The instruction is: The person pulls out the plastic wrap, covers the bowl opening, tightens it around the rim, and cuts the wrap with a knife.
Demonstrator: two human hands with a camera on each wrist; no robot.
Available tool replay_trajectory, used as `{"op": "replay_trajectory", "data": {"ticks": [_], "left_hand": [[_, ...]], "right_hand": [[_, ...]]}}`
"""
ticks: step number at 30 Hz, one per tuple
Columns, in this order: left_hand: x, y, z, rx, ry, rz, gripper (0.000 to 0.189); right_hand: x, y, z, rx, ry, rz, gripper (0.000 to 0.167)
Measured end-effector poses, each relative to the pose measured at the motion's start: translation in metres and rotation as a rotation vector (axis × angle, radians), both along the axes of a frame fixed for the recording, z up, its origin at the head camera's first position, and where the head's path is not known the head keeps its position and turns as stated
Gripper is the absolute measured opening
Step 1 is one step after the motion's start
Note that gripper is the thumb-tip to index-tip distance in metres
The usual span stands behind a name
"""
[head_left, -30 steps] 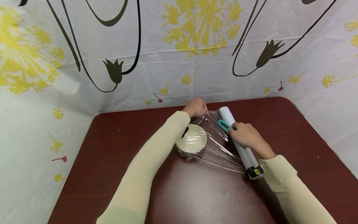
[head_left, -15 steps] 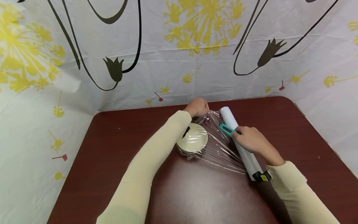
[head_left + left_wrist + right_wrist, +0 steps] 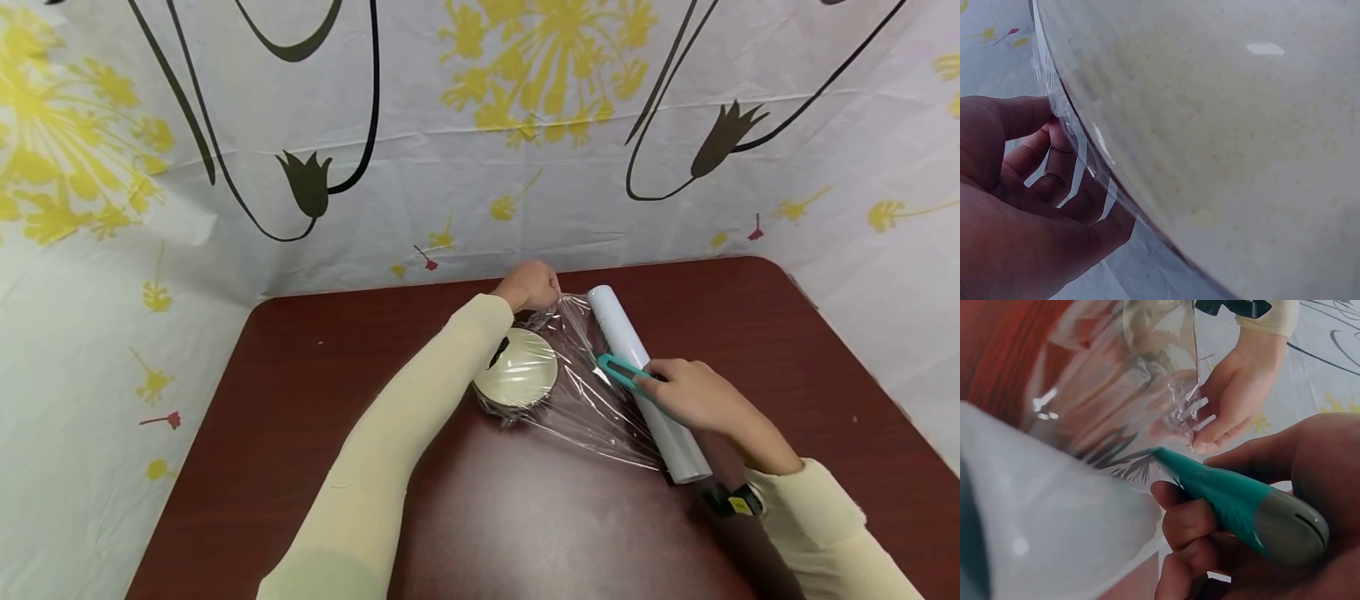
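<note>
A round dish with a pale cream top (image 3: 519,371) is covered by clear cling film (image 3: 577,408). The film stretches right to a white roll of cling film (image 3: 617,317) lying slantwise. Beyond the dish's far side, my left hand (image 3: 531,285) pinches the film between thumb and fingers, as the left wrist view shows. My right hand (image 3: 693,398) grips a teal cutter with a grey end (image 3: 1229,497) above the roll. The cutter's tip touches the film beside the roll, and the film gathers in creases there. How far the film is parted cannot be told.
A dark red wooden table (image 3: 337,400) carries everything. White sheeting with yellow flowers (image 3: 540,67) and dark tulip prints hangs along its back and sides. My left sleeve (image 3: 390,433) passes over the dish's left edge.
My right hand has drawn the cutter along the roll toward me and to the right. The left hand keeps its pinch on the film, nearly in place.
</note>
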State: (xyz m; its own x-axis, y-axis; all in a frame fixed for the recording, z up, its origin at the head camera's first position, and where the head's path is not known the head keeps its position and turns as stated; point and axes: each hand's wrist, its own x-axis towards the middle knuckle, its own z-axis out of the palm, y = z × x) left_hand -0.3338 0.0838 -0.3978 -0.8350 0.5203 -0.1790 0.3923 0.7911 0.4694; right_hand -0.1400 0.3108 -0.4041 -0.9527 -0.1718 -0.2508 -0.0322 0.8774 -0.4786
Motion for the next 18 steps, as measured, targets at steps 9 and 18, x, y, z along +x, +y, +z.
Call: {"op": "replay_trajectory", "data": {"ticks": [9,18], "left_hand": [[0.001,0.002,0.0,0.013,-0.001,0.011,0.024],[0.003,0.0,0.003,0.016,0.001,0.009,0.025]], "right_hand": [[0.021,0.004,0.004,-0.024,-0.026,0.001,0.03],[0.041,0.015,0.005,-0.045,-0.046,0.008,0.026]]}}
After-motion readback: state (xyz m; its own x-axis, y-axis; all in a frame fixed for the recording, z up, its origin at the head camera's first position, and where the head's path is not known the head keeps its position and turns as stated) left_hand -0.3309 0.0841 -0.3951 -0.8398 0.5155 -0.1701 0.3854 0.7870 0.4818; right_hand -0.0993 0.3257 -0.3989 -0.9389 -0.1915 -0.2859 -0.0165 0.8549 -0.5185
